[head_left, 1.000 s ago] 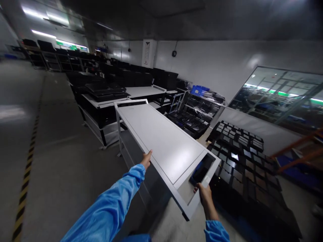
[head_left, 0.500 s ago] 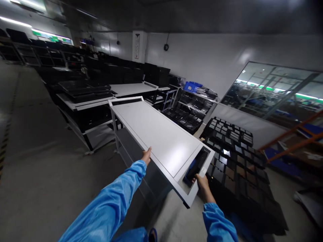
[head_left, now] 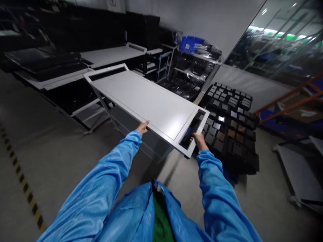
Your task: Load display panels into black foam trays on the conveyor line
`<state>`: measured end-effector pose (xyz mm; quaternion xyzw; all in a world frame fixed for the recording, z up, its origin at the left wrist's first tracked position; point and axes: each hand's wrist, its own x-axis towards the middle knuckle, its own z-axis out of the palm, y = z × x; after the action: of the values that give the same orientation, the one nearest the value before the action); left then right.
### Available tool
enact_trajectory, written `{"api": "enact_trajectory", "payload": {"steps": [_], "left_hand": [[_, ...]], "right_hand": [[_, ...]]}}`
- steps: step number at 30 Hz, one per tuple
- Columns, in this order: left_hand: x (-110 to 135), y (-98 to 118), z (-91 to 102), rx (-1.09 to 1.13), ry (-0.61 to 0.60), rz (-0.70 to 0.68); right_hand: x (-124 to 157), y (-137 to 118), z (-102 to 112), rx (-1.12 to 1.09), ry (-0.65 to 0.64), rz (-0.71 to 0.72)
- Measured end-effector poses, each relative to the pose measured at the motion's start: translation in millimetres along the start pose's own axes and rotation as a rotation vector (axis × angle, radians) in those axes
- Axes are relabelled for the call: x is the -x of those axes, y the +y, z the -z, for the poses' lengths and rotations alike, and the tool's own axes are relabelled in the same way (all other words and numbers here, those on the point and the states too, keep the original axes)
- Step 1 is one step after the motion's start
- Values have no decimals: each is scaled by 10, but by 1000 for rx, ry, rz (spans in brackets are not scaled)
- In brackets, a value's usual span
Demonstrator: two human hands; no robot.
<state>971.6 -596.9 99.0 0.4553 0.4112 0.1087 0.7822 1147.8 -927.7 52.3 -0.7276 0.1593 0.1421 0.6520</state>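
Observation:
A white shelf cart (head_left: 148, 99) stands before me at a slant, its flat top bare and a lower shelf showing beneath. My left hand (head_left: 142, 128) grips the cart's long near edge, thumb on top and fingers hidden under the rim. At the cart's right end, my right hand (head_left: 200, 141) is wrapped round the handle bar (head_left: 202, 125), with fingertips showing inside the slot. Both arms reach forward in blue sleeves.
Black trays (head_left: 227, 131) with small flat pieces stand stacked right of the cart. Left, another cart (head_left: 63, 78) carries black panels. A blue bin (head_left: 191, 44) sits on a wrapped rack behind. An orange rack (head_left: 290, 101) and a low cart (head_left: 297, 171) are at right. Striped floor tape (head_left: 24, 185) runs at left.
My view has tilted downward, so the cart and surroundings sit higher in the picture and my jacket front shows. Both hands keep their hold on the cart.

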Motion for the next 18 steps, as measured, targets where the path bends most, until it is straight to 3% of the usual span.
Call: {"api": "enact_trajectory", "payload": {"steps": [4, 9, 14, 18], "left_hand": [[-146, -17, 91, -33, 9, 55], [-126, -51, 180, -73, -41, 60], [-99, -66, 136, -81, -71, 33], [1, -132, 44, -30, -30, -23]], "right_hand": [[-140, 20, -14, 15, -7, 2], [-144, 21, -3, 21, 46, 15], [-48, -68, -16, 6, 36, 46], [-59, -73, 46, 70, 53, 98]]}}
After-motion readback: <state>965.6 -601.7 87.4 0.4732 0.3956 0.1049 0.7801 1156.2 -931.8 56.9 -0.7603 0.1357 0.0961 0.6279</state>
